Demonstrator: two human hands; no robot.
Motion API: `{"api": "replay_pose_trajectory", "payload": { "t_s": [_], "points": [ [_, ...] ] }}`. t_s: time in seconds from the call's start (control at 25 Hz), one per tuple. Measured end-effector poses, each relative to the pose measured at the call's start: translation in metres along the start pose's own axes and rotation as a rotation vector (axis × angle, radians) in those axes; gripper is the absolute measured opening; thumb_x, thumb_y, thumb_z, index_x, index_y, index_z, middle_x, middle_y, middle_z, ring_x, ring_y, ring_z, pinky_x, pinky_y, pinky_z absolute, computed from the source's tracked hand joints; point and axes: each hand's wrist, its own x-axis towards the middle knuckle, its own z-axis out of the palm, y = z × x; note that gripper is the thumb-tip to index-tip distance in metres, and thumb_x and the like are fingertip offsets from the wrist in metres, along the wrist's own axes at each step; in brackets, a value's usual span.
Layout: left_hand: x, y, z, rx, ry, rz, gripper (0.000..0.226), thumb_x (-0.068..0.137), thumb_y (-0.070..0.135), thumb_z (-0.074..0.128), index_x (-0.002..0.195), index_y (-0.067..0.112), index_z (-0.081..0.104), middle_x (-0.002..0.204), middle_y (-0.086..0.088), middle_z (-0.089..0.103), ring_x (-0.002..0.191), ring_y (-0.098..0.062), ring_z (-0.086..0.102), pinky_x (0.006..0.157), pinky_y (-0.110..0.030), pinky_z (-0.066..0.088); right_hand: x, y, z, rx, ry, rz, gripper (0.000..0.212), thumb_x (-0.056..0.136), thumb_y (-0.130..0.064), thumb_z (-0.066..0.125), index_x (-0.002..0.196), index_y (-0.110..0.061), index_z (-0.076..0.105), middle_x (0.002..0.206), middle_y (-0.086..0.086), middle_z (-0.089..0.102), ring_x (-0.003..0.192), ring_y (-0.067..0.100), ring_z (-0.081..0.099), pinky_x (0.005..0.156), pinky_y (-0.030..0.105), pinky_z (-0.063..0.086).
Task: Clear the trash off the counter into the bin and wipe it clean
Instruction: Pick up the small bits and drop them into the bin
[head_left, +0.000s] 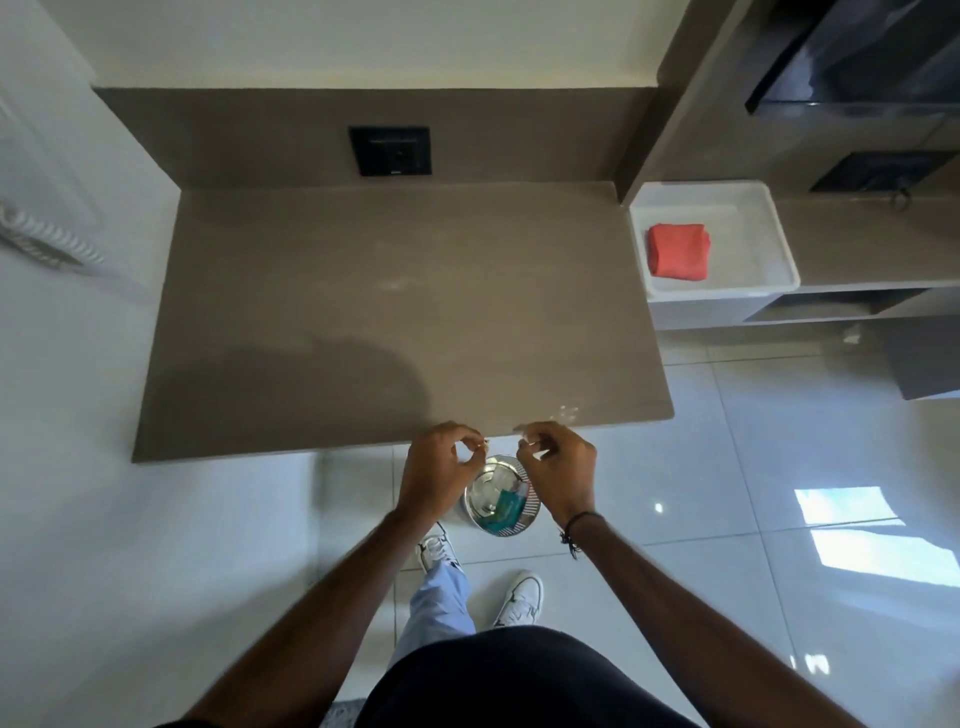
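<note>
Both hands (L, R) pinched shut on scraps at counter edge, above bin.

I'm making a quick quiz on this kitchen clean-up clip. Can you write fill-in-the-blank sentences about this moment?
1. The folded cloth lying in the white tray is ____ in colour.
2. The left hand and right hand are both held above the metal ____.
3. The bin stands on the ____, just in front of the counter.
4. A dark cord bracelet is worn on the ____ wrist.

Missing words: red; bin; floor; right
</note>
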Motion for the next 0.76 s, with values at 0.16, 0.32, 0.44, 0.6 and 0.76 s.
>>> {"api": "replay_pose_trajectory", "payload": {
  "t_s": [0.16, 0.32, 0.44, 0.6, 0.76],
  "points": [
    [-0.022, 0.012, 0.022, 0.176, 0.003, -0.107, 0.019, 0.086, 0.032, 0.076, 0.098, 0.018, 0.082, 0.103, 0.006, 0.082, 0.098, -0.015, 0.074, 0.088, -0.033, 0.06, -0.013, 0.02, -0.01, -0.043, -0.088, 0.035, 0.016, 0.081, -0.014, 0.076, 0.097, -0.017, 0.078, 0.081, -0.004, 0.077, 0.074, 0.015, 0.072, 0.076, 0.026, 0.06],
    [-0.026, 0.021, 0.026, 0.182, 0.095, -0.107, 0.01, 0.088, 0.018, 0.072, 0.09, 0.016, 0.081, 0.101, 0.003, 0.083, 0.095, -0.017, 0.076, 0.084, -0.03, 0.058, -0.008, 0.023, -0.028, -0.084, -0.013, -0.022, 0.014, 0.085, -0.011, 0.065, 0.09, -0.016, 0.077, 0.071, -0.008, 0.071, 0.064, 0.011, 0.066, 0.066, 0.018, 0.05],
    [-0.02, 0.036, 0.017, 0.133, 0.144, -0.061, 0.012, 0.084, 0.011, 0.069, 0.083, 0.017, 0.079, 0.089, 0.003, 0.081, 0.078, -0.011, 0.071, 0.073, -0.032, 0.062, 0.0, 0.022, -0.045, -0.08, 0.012, -0.044, 0.02, 0.085, -0.008, 0.059, 0.087, -0.015, 0.078, 0.073, -0.003, 0.076, 0.064, 0.014, 0.067, 0.062, 0.016, 0.049],
    [0.002, 0.052, 0.007, 0.08, 0.144, 0.018, 0.016, 0.084, 0.009, 0.062, 0.08, 0.013, 0.077, 0.076, 0.0, 0.077, 0.065, -0.017, 0.069, 0.065, -0.035, 0.062, 0.02, 0.015, -0.063, -0.06, 0.009, -0.053, 0.021, 0.085, -0.009, 0.059, 0.088, -0.015, 0.079, 0.079, -0.002, 0.078, 0.068, 0.015, 0.069, 0.061, 0.013, 0.051],
    [0.042, 0.069, 0.004, 0.065, 0.09, 0.036, 0.016, 0.086, 0.014, 0.061, 0.083, 0.017, 0.076, 0.07, 0.006, 0.072, 0.056, -0.011, 0.064, 0.063, -0.036, 0.062, 0.054, 0.001, -0.084, -0.051, 0.07, -0.054, 0.023, 0.085, -0.006, 0.058, 0.092, -0.01, 0.079, 0.081, 0.001, 0.079, 0.072, 0.018, 0.072, 0.067, 0.024, 0.059]
  ]
}}
